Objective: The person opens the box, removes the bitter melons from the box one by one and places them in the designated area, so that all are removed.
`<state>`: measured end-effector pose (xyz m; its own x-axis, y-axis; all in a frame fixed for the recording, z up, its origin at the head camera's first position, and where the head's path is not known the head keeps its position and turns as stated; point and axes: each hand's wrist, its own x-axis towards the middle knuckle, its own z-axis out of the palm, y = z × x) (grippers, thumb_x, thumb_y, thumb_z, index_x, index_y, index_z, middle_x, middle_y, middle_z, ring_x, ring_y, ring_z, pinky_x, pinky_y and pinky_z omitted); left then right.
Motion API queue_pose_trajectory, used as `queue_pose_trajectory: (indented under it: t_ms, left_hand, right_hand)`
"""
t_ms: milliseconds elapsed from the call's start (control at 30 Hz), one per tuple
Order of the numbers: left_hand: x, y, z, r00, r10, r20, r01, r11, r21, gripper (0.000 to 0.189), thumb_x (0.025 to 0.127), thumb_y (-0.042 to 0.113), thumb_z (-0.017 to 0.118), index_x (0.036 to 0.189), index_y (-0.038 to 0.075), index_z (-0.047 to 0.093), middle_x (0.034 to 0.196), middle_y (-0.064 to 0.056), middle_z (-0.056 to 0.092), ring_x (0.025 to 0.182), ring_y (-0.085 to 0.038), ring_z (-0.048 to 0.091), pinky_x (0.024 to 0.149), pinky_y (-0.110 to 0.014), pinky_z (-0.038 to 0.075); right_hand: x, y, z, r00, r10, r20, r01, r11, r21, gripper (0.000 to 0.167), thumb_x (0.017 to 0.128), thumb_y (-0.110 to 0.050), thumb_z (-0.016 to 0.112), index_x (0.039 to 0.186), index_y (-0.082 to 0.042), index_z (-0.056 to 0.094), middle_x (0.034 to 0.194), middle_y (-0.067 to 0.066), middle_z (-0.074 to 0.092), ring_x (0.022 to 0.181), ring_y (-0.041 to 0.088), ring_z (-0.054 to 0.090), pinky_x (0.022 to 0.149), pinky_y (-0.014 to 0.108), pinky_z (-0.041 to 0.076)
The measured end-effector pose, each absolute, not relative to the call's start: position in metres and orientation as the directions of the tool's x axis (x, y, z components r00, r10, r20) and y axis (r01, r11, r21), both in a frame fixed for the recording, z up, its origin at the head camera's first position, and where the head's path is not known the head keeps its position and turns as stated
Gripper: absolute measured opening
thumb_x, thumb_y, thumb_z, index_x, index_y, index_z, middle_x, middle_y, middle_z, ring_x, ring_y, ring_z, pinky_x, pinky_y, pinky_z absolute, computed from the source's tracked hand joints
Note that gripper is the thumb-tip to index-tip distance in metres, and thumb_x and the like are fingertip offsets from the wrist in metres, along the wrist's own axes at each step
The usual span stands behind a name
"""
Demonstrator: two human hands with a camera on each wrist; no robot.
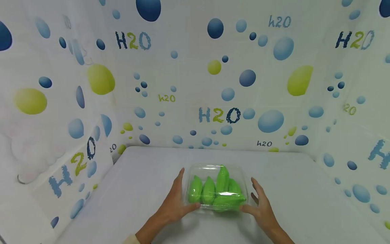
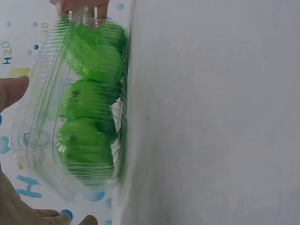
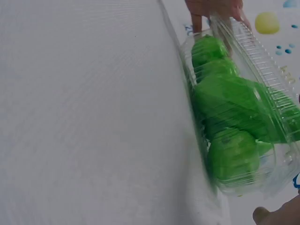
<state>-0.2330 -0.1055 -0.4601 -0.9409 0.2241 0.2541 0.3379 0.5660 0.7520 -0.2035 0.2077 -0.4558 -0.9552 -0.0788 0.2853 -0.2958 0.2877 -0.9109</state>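
A clear plastic clamshell box (image 1: 213, 168) with a ribbed lid sits on the white table, its lid down. Inside lie several glossy green, tapered fruits or vegetables (image 1: 208, 190), seen through the plastic; their exact kind I cannot tell. My left hand (image 1: 174, 200) is at the box's left side, fingers straight and spread, thumb out by the front left corner. On the other side, my right hand (image 1: 259, 206) has its fingers extended and its thumb near the front right corner. In the left wrist view, the left thumb (image 2: 16, 91) is beside the lid's edge, with fingertips beyond the box's end.
The white tabletop (image 1: 146, 166) stretches around the box on all sides. Behind it and at both sides hang white sheets (image 1: 189, 74) printed with blue and green dots and "H2O" lettering. A pale sleeve (image 1: 132, 239) shows at the left wrist.
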Motion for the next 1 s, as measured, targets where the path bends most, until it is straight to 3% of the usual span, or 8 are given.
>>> queue_pose_trajectory:
  t_ms: [100, 233, 333, 400, 467, 767, 867, 1000]
  left_hand:
    - [-0.234, -0.104, -0.465, -0.949, 0.245, 0.197, 0.292, 0.459, 0.839, 0.127, 0.077, 0.044, 0.085, 0.164, 0.014, -0.001, 0.168, -0.02, 0.014, 0.153, -0.041, 0.021, 0.116, -0.06, 0.028]
    - [-0.235, -0.103, -0.467, -0.953, 0.276, 0.127, 0.21, 0.299, 0.931, 0.122, 0.079, 0.032, 0.086, 0.162, 0.005, 0.001, 0.166, -0.025, 0.014, 0.151, -0.044, 0.022, 0.117, -0.057, 0.027]
    - [-0.236, -0.104, -0.466, -0.957, 0.277, 0.083, 0.137, 0.181, 0.974, 0.114, 0.081, 0.024, 0.085, 0.161, 0.001, 0.008, 0.166, -0.024, 0.016, 0.15, -0.045, 0.024, 0.117, -0.056, 0.028]
    - [-0.236, -0.105, -0.466, -0.963, 0.259, 0.07, 0.106, 0.129, 0.986, 0.106, 0.082, 0.021, 0.084, 0.16, -0.001, 0.014, 0.165, -0.025, 0.02, 0.148, -0.047, 0.027, 0.116, -0.054, 0.031]
    - [-0.236, -0.106, -0.466, -0.969, 0.237, 0.064, 0.088, 0.094, 0.992, 0.099, 0.083, 0.018, 0.083, 0.158, -0.002, 0.021, 0.163, -0.026, 0.024, 0.147, -0.047, 0.029, 0.115, -0.052, 0.033]
    - [-0.234, -0.109, -0.468, -0.985, 0.158, 0.076, 0.081, 0.025, 0.996, 0.081, 0.081, 0.012, 0.085, 0.145, -0.008, 0.039, 0.151, -0.032, 0.043, 0.139, -0.048, 0.044, 0.106, -0.045, 0.046]
    - [-0.236, -0.111, -0.472, -0.987, 0.137, 0.089, 0.093, 0.027, 0.995, 0.077, 0.079, 0.014, 0.088, 0.139, -0.009, 0.046, 0.144, -0.033, 0.05, 0.135, -0.047, 0.049, 0.102, -0.041, 0.05]
    - [-0.239, -0.112, -0.477, -0.987, 0.113, 0.111, 0.117, 0.05, 0.992, 0.075, 0.075, 0.019, 0.091, 0.133, -0.009, 0.053, 0.139, -0.033, 0.055, 0.132, -0.047, 0.052, 0.1, -0.04, 0.051]
  right_hand:
    - [-0.205, 0.209, -0.459, -0.977, -0.075, 0.199, -0.211, 0.214, -0.954, 0.107, 0.077, -0.007, 0.076, 0.16, 0.003, 0.01, 0.166, 0.027, 0.008, 0.152, 0.049, 0.007, 0.118, 0.062, 0.016]
    - [-0.206, 0.208, -0.464, -0.99, -0.072, 0.119, -0.129, 0.144, -0.981, 0.108, 0.075, -0.004, 0.074, 0.159, 0.006, 0.007, 0.166, 0.028, 0.011, 0.153, 0.047, 0.007, 0.12, 0.057, 0.011]
    - [-0.208, 0.206, -0.466, -0.993, -0.065, 0.095, -0.101, 0.09, -0.991, 0.105, 0.074, 0.0, 0.072, 0.159, 0.007, 0.011, 0.163, 0.03, 0.018, 0.152, 0.048, 0.014, 0.117, 0.038, 0.029]
    - [-0.209, 0.204, -0.468, -0.994, -0.06, 0.091, -0.094, 0.059, -0.994, 0.101, 0.074, 0.002, 0.072, 0.158, 0.006, 0.015, 0.161, 0.03, 0.023, 0.15, 0.048, 0.019, 0.108, 0.024, 0.04]
    - [-0.21, 0.203, -0.469, -0.995, -0.052, 0.087, -0.089, 0.031, -0.996, 0.097, 0.076, 0.003, 0.071, 0.157, 0.004, 0.018, 0.159, 0.029, 0.026, 0.149, 0.049, 0.024, 0.097, 0.013, 0.042]
    - [-0.211, 0.201, -0.473, -0.998, -0.023, 0.061, -0.061, -0.023, -0.998, 0.076, 0.082, 0.002, 0.072, 0.144, 0.01, 0.03, 0.156, 0.034, 0.031, 0.146, 0.05, 0.029, 0.095, 0.015, 0.045]
    - [-0.211, 0.2, -0.475, -0.999, 0.001, 0.045, -0.045, -0.05, -0.998, 0.07, 0.082, 0.005, 0.073, 0.14, 0.011, 0.034, 0.151, 0.035, 0.04, 0.133, 0.033, 0.052, 0.092, 0.017, 0.048]
    - [-0.21, 0.198, -0.475, -0.999, 0.027, 0.036, -0.039, -0.121, -0.992, 0.063, 0.08, 0.011, 0.071, 0.134, 0.012, 0.038, 0.133, 0.025, 0.059, 0.105, 0.008, 0.064, 0.086, 0.021, 0.054]
